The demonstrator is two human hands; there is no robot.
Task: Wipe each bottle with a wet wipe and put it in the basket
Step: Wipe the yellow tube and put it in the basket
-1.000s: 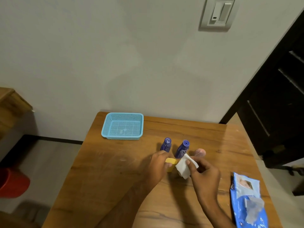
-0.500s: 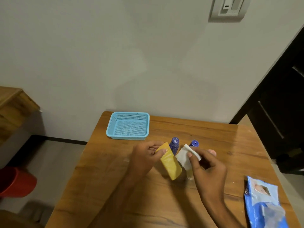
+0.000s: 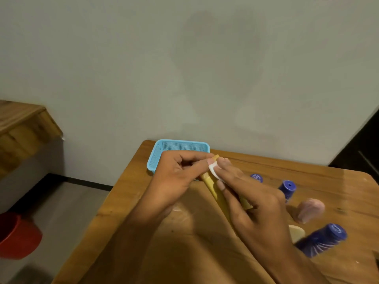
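Note:
A yellow bottle (image 3: 213, 188) is lifted above the wooden table (image 3: 307, 171), tilted with its top toward the basket. My left hand (image 3: 176, 177) grips its upper end. My right hand (image 3: 252, 210) presses a white wet wipe (image 3: 213, 170) against the bottle's side. The light blue basket (image 3: 164, 149) sits at the table's far left corner, partly hidden behind my left hand; what shows of it holds nothing. Blue bottles (image 3: 287, 190) (image 3: 256, 178) (image 3: 320, 239), a pink one (image 3: 309, 210) and a cream one (image 3: 296, 232) stand or lie to the right.
A pale wall rises right behind the table. A red bucket (image 3: 18, 234) stands on the floor at the left, below a wooden ledge (image 3: 22, 124). A dark door or cabinet (image 3: 365, 148) is at the far right.
The yellow bottle has been lifted off the table and tilted. The wipe has moved onto its upper side. The view has swung down and left; the wipes packet is out of frame.

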